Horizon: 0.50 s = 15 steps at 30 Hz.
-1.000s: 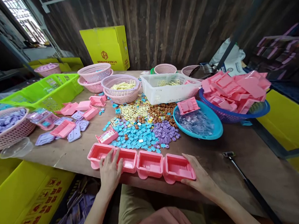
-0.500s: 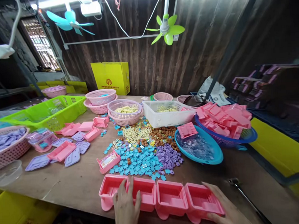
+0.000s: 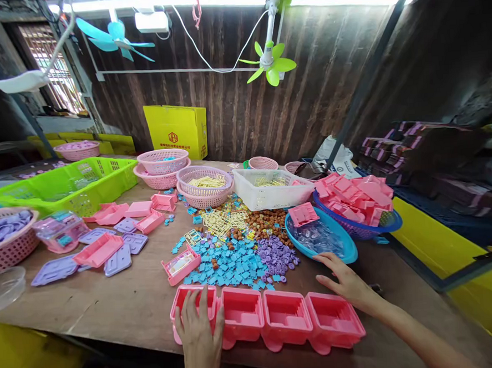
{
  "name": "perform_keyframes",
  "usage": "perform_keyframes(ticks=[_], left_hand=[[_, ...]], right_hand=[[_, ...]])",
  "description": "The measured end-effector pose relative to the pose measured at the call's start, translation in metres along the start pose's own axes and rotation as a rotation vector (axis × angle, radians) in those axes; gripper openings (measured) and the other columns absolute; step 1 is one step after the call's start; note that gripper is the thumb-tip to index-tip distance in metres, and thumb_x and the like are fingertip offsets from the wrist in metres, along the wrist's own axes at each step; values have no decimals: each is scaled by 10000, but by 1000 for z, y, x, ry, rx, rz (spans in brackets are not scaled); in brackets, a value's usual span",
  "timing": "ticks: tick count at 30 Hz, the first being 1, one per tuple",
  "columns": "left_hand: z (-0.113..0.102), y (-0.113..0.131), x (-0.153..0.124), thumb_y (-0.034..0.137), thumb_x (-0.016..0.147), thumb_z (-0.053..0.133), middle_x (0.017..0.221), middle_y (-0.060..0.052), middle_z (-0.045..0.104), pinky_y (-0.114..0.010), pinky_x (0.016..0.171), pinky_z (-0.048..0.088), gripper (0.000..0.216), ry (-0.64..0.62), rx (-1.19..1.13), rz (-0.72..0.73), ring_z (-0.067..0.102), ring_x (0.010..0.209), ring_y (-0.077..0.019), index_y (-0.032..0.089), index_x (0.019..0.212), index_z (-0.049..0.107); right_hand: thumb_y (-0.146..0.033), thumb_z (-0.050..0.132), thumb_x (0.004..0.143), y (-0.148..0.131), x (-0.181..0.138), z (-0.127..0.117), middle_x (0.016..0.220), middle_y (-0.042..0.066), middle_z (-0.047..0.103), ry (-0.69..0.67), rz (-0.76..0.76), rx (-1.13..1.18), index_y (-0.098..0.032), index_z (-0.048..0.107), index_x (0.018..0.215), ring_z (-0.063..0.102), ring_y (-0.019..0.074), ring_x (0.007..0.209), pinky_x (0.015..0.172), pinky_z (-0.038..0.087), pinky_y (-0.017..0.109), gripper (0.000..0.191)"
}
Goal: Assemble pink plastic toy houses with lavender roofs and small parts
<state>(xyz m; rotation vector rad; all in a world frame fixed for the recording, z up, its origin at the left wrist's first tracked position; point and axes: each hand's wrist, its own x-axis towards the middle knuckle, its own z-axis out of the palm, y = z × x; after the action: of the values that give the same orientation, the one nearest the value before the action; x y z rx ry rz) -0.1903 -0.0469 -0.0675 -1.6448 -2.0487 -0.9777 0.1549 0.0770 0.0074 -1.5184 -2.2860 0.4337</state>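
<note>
Several hollow pink plastic boxes (image 3: 286,315) stand in a row along the table's front edge, their open sides up. Over the leftmost box (image 3: 178,297) lies my left hand (image 3: 199,325), fingers apart and nothing gripped. My right hand (image 3: 344,280) reaches with stretched fingers to the near rim of a blue basin (image 3: 352,248); whether a fingertip touches the rim I cannot tell. Clear plastic pieces (image 3: 322,237) fill that basin, with a pink part (image 3: 303,214) on top. Beyond the boxes spread loose blue tiles (image 3: 229,262) and purple round pieces (image 3: 275,257).
A small filled pink tray (image 3: 181,264) lies left of the tiles. Brown pieces (image 3: 269,222) and cream frames (image 3: 219,222) lie behind them. A blue basket (image 3: 392,224) of pink parts stands right, a white basket (image 3: 250,195) behind, a green crate (image 3: 59,198) left.
My right hand has left the rightmost pink box and moved up to the blue basin. My left hand has shifted left over the first box. The view has tilted and turned slightly.
</note>
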Motion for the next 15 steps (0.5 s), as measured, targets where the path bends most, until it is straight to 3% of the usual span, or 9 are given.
perform_keyframes(ticks=[8,15], left_hand=[[-10,-15,-11,350,906,356,1249,-171,467,-572,1047,185,423,-65,-77,-32,381,1235,-295,135,1266,420],[-10,-33,8,329,899,370,1234,-161,498,-612,1014,236,414,-34,-114,-44,432,1203,-301,163,1276,401]], right_hand=[[-327,478,806,-42,34,21,1247,115,474,-139,-130,-86,-203,552,1165,477,247,1168,995,390,408,388],[-257,495,797,-52,45,27,1241,162,463,-248,-147,-180,-123,561,1164,458,256,1177,1014,363,388,396]])
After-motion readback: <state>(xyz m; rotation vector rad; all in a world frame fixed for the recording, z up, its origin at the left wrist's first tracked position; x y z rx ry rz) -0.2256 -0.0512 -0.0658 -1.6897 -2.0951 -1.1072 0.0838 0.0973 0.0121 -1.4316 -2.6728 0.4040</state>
